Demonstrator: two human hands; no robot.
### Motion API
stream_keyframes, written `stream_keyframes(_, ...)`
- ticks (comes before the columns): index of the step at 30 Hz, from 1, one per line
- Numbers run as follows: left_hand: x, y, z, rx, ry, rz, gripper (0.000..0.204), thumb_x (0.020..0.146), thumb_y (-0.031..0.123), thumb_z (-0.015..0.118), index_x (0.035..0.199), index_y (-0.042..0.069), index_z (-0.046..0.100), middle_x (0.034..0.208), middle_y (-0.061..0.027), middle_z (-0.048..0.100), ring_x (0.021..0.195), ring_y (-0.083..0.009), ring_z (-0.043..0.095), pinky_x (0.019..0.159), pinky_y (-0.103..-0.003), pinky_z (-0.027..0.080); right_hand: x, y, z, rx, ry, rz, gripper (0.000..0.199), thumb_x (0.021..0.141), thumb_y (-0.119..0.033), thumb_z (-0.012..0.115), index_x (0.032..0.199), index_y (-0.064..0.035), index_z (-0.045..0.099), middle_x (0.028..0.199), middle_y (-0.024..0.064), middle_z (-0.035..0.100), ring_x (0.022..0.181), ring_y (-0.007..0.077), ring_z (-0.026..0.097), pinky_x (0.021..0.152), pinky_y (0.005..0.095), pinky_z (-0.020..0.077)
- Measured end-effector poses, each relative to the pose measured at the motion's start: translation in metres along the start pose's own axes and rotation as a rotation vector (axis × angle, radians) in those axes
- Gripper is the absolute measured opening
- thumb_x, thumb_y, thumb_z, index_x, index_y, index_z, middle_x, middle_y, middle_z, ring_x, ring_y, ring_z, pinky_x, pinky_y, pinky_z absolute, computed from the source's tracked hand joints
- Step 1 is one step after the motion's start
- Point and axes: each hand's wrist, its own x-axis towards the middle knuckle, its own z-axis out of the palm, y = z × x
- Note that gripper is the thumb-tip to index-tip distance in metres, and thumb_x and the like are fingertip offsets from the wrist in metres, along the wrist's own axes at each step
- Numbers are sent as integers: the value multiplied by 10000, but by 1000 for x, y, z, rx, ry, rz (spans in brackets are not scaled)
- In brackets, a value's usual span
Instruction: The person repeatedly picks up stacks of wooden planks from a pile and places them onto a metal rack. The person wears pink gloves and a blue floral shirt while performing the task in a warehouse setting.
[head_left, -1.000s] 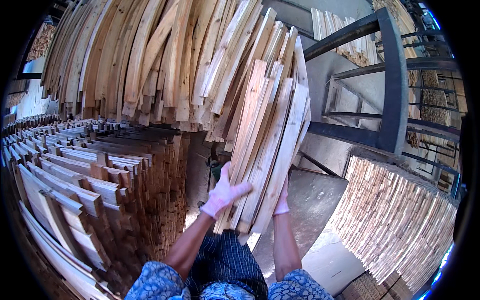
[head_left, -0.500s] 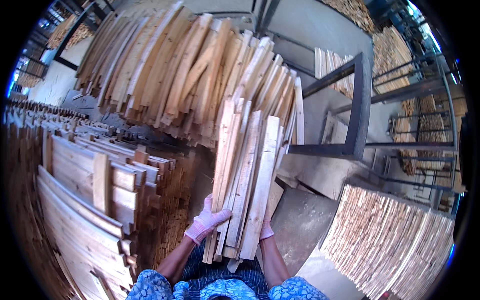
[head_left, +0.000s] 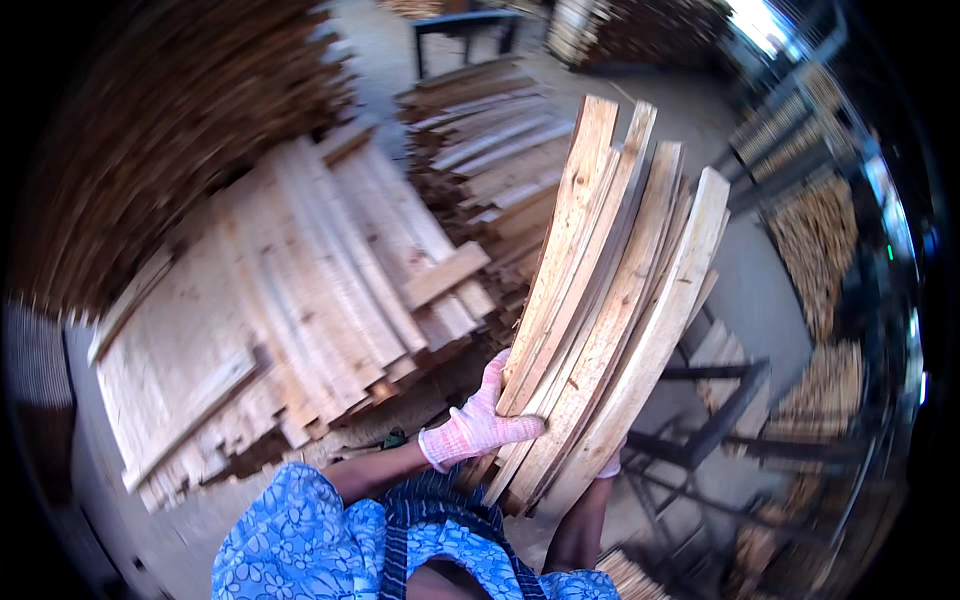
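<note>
I carry a bundle of long, pale wooden planks (head_left: 617,335) in front of my body, their far ends leaning up and to the right. My left hand (head_left: 485,420), in a pink knitted glove, wraps around the bundle's left side near its lower end, thumb across the top. On the opposite side my right hand (head_left: 612,462), also gloved, holds the planks from the right and beneath. Most of its fingers are hidden behind the wood. The planks' ends are uneven.
A broad stack of planks (head_left: 270,300) lies to the left, with loose crosspieces on top. Behind it rises a darker wood pile (head_left: 170,150). Another pile (head_left: 510,150) stands beyond. A black metal frame (head_left: 700,440) is at the right, near more stacked wood (head_left: 815,260).
My view has swung left, so the large stack now fills the left side. The bundle has come along in both hands, away from the pile ahead, and now tilts to the right.
</note>
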Motion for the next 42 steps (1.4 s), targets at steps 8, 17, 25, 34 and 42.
stream_keyframes(8,-85,76,10,-218,257,1,1205,784,264,901,1615,115,41,1407,-153,542,1289,-222,507,1099,-373,424,-9,-47,42,-190,-371,29,751,1026,-612,414,1558,-86,353,1484,111,501,1314,292,520,1121,436,439)
stream_keyframes(17,-123,128,78,-142,533,45,1236,806,416,867,1616,17,23,1484,-208,464,1382,-259,424,1169,-346,326,-17,-87,103,-25,-770,220,625,1087,-476,346,1561,-70,352,1498,104,491,1337,247,505,1147,386,401)
stream_keyframes(25,-144,201,-91,844,920,-241,1207,771,855,571,1593,42,225,1483,-356,397,1367,-492,431,1121,-541,373,-40,-44,296,-1335,-499,-159,975,881,-650,633,1460,86,361,1416,378,469,1327,460,497,1104,449,399)
stream_keyframes(34,-139,209,-142,1302,650,-565,1112,763,771,673,1605,165,271,1544,-325,341,1411,-454,405,1125,-511,389,7,-12,269,-743,-646,82,888,891,-662,654,1453,8,500,1427,132,547,1335,220,470,1157,348,310)
stream_keyframes(42,-157,199,-192,982,749,-463,1055,797,293,830,1626,168,190,1489,-261,485,1286,-359,573,1075,-412,470,13,-81,245,-588,-452,397,573,873,-535,738,1133,-38,623,860,93,676,616,224,669,513,314,585)
